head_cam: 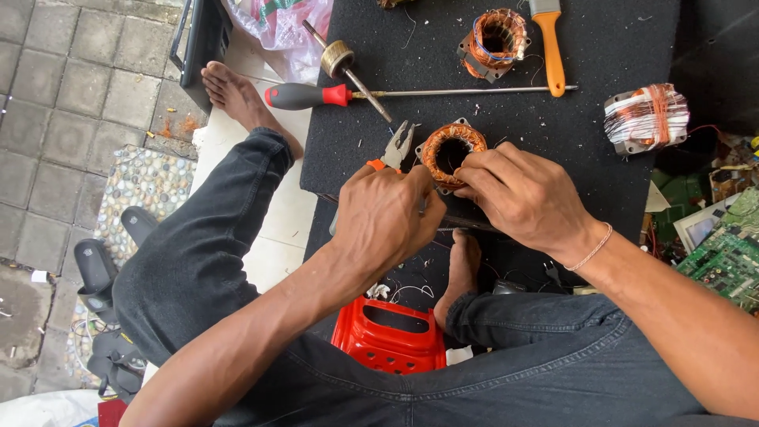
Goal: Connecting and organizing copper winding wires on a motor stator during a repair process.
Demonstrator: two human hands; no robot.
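Gripping orange-handled pliers [393, 150] in the left hand [385, 217], fingers wrapped shut round the handles, nose aimed up and slightly right toward the copper-wound stator coil [452, 150]. Right hand [523, 198] resting against the coil's right rim, fingertips pinched together at the winding; whether on a wire strand, cannot tell. Coil sitting on the black mat [585, 47] just above both hands, bore opening up toward the camera, so axis roughly vertical. Pliers' long axis running from lower left to upper right, tips just beside the coil's left edge. Best handled, by judgement, with the coil held steady and the pliers biting only a loose end, pulling along the winding rather than across it. Nearby: red-handled screwdriver [316, 96] lying crosswise, a second coil [494, 41], an orange-handled brush [549, 47], a wrapped stator [647, 117], red plastic stool [389, 336] below.
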